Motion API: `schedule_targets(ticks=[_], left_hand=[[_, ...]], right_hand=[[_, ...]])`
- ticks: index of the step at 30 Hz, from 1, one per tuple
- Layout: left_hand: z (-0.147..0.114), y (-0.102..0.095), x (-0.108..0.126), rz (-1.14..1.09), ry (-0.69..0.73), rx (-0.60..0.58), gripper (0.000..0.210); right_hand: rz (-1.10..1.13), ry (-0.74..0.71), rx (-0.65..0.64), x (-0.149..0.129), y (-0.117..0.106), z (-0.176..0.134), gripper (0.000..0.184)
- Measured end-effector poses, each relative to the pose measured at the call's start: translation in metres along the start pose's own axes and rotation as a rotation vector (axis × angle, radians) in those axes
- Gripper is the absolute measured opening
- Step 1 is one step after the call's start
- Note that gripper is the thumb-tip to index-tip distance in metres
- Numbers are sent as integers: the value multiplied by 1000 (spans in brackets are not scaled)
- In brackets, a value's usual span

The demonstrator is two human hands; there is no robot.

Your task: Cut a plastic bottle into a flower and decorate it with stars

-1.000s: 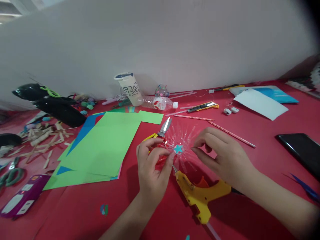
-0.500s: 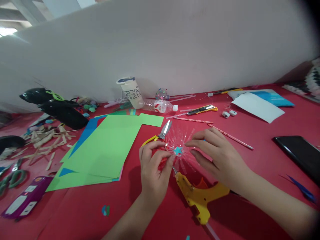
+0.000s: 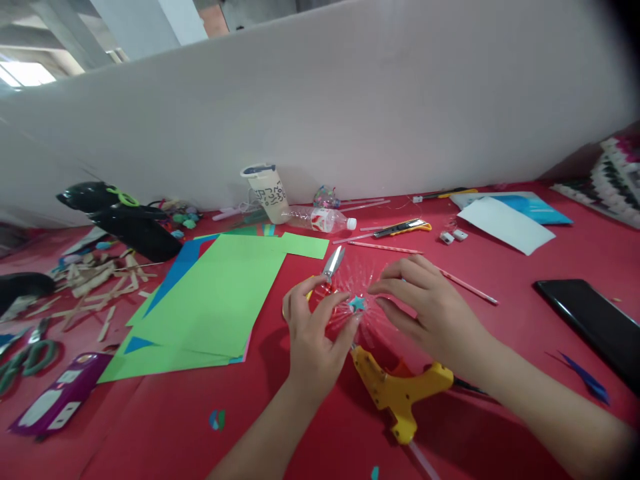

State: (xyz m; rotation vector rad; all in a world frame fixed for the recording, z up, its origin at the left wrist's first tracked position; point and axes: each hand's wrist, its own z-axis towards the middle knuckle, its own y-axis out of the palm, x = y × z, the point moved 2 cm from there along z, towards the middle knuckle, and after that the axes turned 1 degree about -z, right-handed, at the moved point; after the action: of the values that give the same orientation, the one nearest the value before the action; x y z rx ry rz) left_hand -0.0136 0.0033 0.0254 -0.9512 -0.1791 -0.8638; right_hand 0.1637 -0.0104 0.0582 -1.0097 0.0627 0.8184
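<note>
A clear plastic piece cut into a fringe of radiating strips (image 3: pixel 369 325) lies between my hands, with a small blue star (image 3: pixel 357 304) at its centre. My left hand (image 3: pixel 313 327) is at the star's left, its thumb and index finger apart around the near-left side. My right hand (image 3: pixel 425 303) curves in from the right, fingertips close to the star with a gap to the thumb. Whether either hand touches the clear strips is hard to see. Below them lies a yellow hot glue gun (image 3: pixel 400 390), nozzle towards the star. Scissors (image 3: pixel 333 263) lie behind my left hand.
Green paper sheets (image 3: pixel 210 300) spread to the left, near a purple case (image 3: pixel 63 393) and wooden sticks (image 3: pixel 107 287). Behind are a cup (image 3: pixel 273 197), a plastic bottle (image 3: pixel 320 219) and a box cutter (image 3: pixel 403 228). A black phone (image 3: pixel 590 327) lies at right.
My left thumb and index finger have spread apart, away from the star. My right hand stays almost in place. The camera view has tilted up slightly.
</note>
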Motion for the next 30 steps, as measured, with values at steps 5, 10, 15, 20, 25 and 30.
schedule_targets(ticks=[5,10,15,20,25,30], left_hand=[[-1,8,-1,-21,-55,-70,19],[-2,7,-2,-145,-110,-56,8],[-3,6,0,-174,-82,-91,8],[-4,6,0,-209,-75,-111,10],[-3,7,-4,-338,-106,-129,14],[-5,8,-7,-438,-164,-155,12]], right_hand=[[-68,9,-96,-1,6,14,11],[-84,11,-121,3,11,17,12],[-98,-7,-92,7,12,13,9],[-144,-58,-34,5,14,5,13],[-139,-208,60,3,11,-2,15],[-142,-196,24,7,10,-3,18]])
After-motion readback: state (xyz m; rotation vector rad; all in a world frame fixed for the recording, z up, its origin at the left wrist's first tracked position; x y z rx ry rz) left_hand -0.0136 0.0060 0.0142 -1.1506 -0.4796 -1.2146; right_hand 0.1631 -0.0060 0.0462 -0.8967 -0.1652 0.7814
